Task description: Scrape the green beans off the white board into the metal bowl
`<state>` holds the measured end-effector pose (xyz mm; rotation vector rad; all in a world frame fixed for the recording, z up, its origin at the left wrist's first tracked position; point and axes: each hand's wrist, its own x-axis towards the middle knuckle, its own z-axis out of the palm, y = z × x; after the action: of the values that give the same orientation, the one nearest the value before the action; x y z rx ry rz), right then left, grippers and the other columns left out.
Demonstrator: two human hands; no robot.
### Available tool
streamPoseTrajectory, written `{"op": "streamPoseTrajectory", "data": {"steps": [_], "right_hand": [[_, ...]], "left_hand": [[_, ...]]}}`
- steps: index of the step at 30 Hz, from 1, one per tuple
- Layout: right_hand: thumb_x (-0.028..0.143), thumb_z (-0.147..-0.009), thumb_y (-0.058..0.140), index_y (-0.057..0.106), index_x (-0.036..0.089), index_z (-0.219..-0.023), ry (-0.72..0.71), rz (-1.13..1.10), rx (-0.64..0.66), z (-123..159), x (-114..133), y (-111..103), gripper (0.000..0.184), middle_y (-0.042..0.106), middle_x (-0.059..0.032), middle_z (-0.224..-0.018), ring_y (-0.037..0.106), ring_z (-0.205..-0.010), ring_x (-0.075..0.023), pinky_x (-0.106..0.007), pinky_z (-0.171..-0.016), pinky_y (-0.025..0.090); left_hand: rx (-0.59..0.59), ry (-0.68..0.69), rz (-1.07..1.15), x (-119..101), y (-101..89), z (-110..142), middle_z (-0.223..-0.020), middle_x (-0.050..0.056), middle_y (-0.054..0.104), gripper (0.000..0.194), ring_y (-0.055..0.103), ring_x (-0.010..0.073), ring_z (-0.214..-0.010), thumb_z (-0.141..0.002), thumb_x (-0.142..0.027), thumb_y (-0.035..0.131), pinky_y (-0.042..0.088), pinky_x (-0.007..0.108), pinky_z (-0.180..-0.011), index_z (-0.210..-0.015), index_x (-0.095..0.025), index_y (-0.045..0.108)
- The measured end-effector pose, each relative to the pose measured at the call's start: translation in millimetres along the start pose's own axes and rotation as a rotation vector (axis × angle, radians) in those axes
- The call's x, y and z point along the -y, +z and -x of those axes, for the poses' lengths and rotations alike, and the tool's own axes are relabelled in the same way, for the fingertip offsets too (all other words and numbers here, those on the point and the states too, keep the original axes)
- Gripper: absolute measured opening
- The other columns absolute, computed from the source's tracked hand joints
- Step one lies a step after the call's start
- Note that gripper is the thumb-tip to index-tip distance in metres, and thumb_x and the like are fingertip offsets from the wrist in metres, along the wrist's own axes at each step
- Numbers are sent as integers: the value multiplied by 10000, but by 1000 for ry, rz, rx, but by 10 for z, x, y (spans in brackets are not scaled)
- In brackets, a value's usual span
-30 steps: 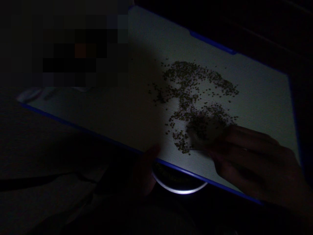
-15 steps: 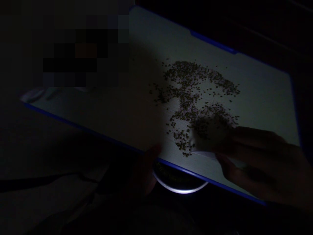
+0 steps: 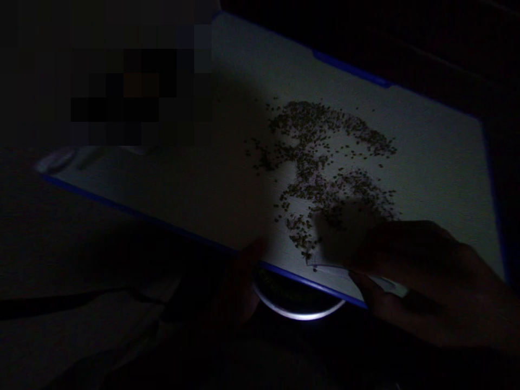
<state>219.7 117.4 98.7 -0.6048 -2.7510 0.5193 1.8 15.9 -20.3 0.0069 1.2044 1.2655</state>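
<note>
As small seeds (image 3: 320,162) are lying scattered on a blue-edged white cutting board (image 3: 439,179), a person's R hand (image 3: 418,276) is clamping a pale paper sheet (image 3: 345,233) between thumb & fingers, its long axis slanting across the board's near R area, tip pointing L at the seeds' lower edge. L hand (image 3: 238,287) is sitting at the board's near edge, grip too dark to tell, just above a round white-rimmed dish (image 3: 298,309).

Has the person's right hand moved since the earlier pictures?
Yes: the right hand has shifted slightly toward the near blue edge of the board, judged against that edge and the scattered seeds, which stay put.
</note>
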Motion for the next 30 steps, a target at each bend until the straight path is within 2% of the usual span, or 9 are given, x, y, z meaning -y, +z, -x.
{"op": "streamPoseTrajectory", "data": {"steps": [5, 10, 15, 19, 21, 25, 30], "right_hand": [[113, -1002, 529, 649, 251, -843, -18, -32, 13, -22, 37, 21, 243, 784, -3, -744, 702, -597, -160, -345, -569, 521], [106, -991, 492, 655, 252, -863, -9, -72, 46, 1, 69, 41, 254, 789, 6, -744, 704, -584, -141, -304, -569, 536], [109, -981, 495, 659, 248, -873, 20, -94, 47, 7, 68, 65, 241, 796, -2, -762, 704, -589, -139, -297, -579, 524], [110, -975, 531, 644, 252, -859, 60, -86, 35, 0, 36, 72, 215, 783, 19, -736, 698, -565, -133, -293, -564, 499], [112, -978, 535, 636, 254, -847, 76, -66, 20, 11, 10, 63, 218, 770, 28, -717, 684, -546, -126, -290, -564, 491], [103, -972, 556, 633, 250, -840, 77, -4, -2, 37, -48, 27, 213, 693, 56, -622, 638, -495, -108, -269, -538, 458], [123, -968, 561, 583, 263, -816, 82, 14, -13, 30, -91, 17, 208, 636, 75, -583, 608, -475, -100, -255, -524, 443]], "left_hand": [[-32, 12, -21, -36, 35, 18, -726, 67, 814, 262, 771, 430, -1161, -655, -427, 977, 594, 508, -1054, -671, -273, 767], [16, -35, 63, -23, 36, 21, -849, 66, 863, 328, 768, 424, -1210, -645, -536, 1003, 588, 512, -1096, -737, -296, 799], [-52, -10, 34, -2, 18, 10, -925, 77, 889, 424, 793, 416, -1135, -582, -583, 1031, 599, 526, -1073, -733, -259, 804], [-25, 1, 67, 25, -15, 9, -1088, 74, 899, 327, 787, 374, -1168, -694, -513, 998, 602, 478, -1072, -745, -249, 812], [-21, 4, 80, 36, -26, 4, -1129, 67, 899, 308, 787, 370, -1176, -698, -497, 1001, 598, 477, -1082, -732, -255, 813], [9, 27, 59, 45, -34, -11, -1087, 94, 902, 357, 782, 408, -1196, -659, -531, 1013, 567, 516, -1136, -684, -245, 801], [67, 2, 54, 65, -50, -26, -1043, 117, 902, 406, 746, 459, -1288, -721, -597, 961, 560, 567, -1141, -866, -230, 865]]}}
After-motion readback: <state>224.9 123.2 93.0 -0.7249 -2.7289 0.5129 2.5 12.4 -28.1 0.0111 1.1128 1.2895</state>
